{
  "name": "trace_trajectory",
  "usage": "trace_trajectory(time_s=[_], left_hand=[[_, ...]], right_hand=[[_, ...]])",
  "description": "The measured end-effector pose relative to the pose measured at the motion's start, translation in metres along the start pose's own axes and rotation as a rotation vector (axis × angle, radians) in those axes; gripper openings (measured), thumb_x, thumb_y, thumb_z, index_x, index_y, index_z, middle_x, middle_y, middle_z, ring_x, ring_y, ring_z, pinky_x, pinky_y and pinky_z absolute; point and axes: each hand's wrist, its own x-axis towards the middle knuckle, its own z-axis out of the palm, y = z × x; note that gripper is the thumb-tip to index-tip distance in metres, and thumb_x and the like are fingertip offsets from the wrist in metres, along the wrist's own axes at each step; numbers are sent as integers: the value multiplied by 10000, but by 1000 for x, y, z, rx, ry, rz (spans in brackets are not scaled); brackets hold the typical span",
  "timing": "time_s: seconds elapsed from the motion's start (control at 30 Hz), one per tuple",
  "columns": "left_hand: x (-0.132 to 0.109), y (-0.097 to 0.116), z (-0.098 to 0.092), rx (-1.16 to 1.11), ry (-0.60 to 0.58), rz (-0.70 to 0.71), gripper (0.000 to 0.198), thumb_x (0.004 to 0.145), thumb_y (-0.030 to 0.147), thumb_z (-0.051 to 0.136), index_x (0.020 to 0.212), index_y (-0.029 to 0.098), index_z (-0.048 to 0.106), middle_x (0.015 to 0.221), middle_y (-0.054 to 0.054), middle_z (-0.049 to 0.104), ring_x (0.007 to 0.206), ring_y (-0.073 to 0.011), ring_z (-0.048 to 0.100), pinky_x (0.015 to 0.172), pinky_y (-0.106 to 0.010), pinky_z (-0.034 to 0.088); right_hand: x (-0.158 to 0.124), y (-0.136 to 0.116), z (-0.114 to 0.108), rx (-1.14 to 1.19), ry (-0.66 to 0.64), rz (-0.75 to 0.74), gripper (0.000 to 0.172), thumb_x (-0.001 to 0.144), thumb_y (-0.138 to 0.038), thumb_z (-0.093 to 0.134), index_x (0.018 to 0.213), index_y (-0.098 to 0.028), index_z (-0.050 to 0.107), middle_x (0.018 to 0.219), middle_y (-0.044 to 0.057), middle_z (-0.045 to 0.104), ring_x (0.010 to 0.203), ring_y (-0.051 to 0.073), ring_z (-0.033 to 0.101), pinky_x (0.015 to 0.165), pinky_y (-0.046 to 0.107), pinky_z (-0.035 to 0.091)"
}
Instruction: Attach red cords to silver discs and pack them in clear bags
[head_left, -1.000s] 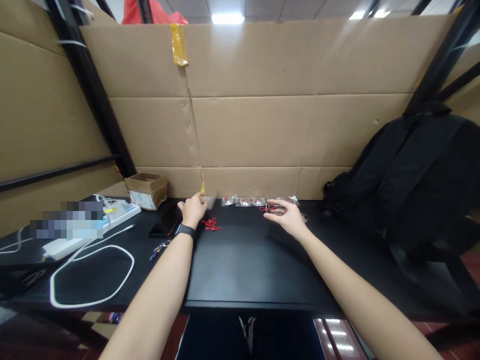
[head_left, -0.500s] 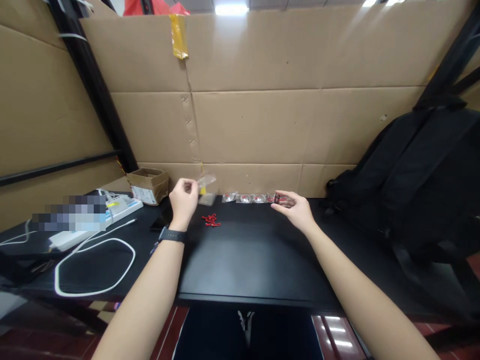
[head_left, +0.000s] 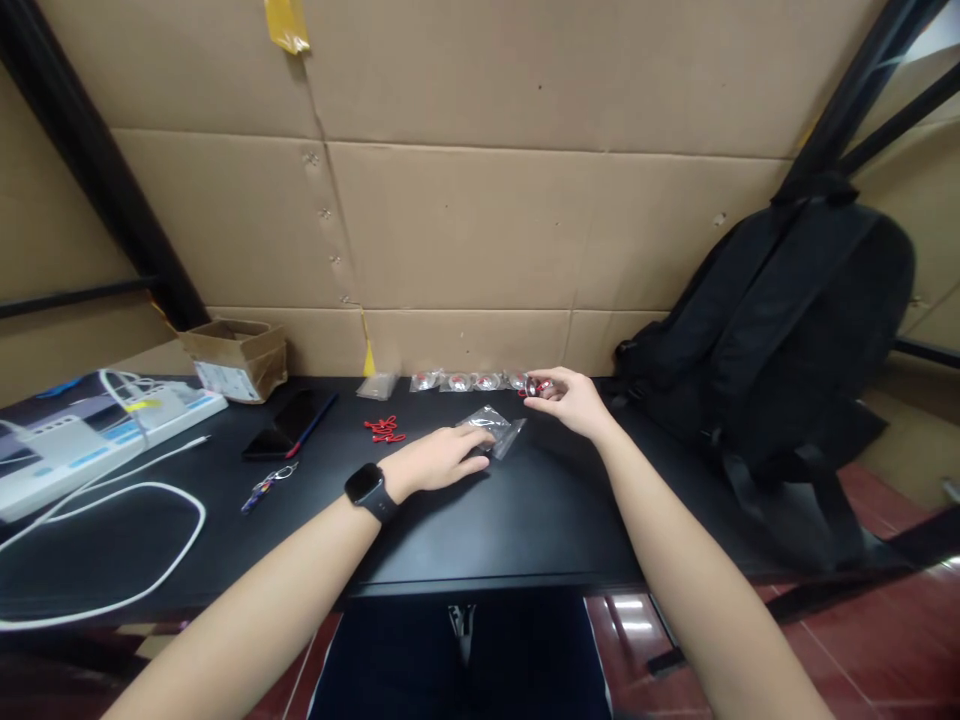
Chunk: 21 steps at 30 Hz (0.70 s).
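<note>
My left hand (head_left: pixel 442 458), with a black watch on its wrist, is low over the desk, thumb and fingers closed on the left side of a clear plastic bag (head_left: pixel 495 428). The bag spreads out to the right of the fingertips. Between the thumb and fingers of my right hand (head_left: pixel 574 402) is a small round shiny item with red cord (head_left: pixel 532 387), partly hidden by the fingers. Beside it, several bagged round shiny items (head_left: pixel 457 381) form a row along the back. Red cord loops (head_left: pixel 385 430) lie left of my left hand.
Clear bags (head_left: pixel 376 386) lie at the back. A cardboard box (head_left: pixel 238 358), phone (head_left: pixel 291 424), keyring (head_left: pixel 266 487), power strip (head_left: pixel 105 440) and white cable (head_left: pixel 191 545) occupy the left. A black backpack (head_left: pixel 810 310) stands right, against the cardboard wall (head_left: pixel 450 220).
My left hand has come down and to the right with the clear bag, now low over the desk. My right hand still holds the round item near the row. The view has tilted down.
</note>
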Motion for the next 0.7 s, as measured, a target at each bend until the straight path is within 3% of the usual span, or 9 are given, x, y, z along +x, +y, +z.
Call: trace_trajectory(time_s=[0.1,0.23,0.4,0.53,0.7], left_hand=[[-2,-1,5,45,17,-1,420,966,435,512,1381,378,543,1423,-58,554,1275,-269,551,1061,-416,438],[-1,-3,17,98,72,-24,397,961,465,513,1345,404,593,1437,-75,529,1321,-304,507,1104,-494,397],[-1,-2,19,184,-61,-94,465,997,556,356,1424,443,502,1531,-81,423,1413,-355,387,1147,-598,281],[-1,0,14,170,-165,-155,502,992,604,306,1457,468,439,1598,-61,331,1471,-380,274,1149,-635,225],[0,-1,14,136,-210,-172,492,982,615,340,1454,501,421,1634,-34,264,1499,-373,210,1152,-654,193]], right_hand=[[-2,-7,1,-1,-78,8,493,681,-391,843,1133,-220,746,963,65,744,681,166,666,661,297,559],[-6,-16,-2,-56,-306,24,427,677,-422,833,1029,-189,768,707,16,704,604,153,617,580,259,497],[-8,-24,-2,-200,-525,61,384,610,-454,863,863,-176,783,665,9,693,613,154,616,567,240,444],[-8,-26,10,-302,-526,91,364,615,-460,861,832,-179,781,695,20,722,634,161,629,590,244,432],[-10,-20,32,-316,-406,66,333,629,-471,858,722,-188,709,657,-2,700,604,142,605,566,236,399]])
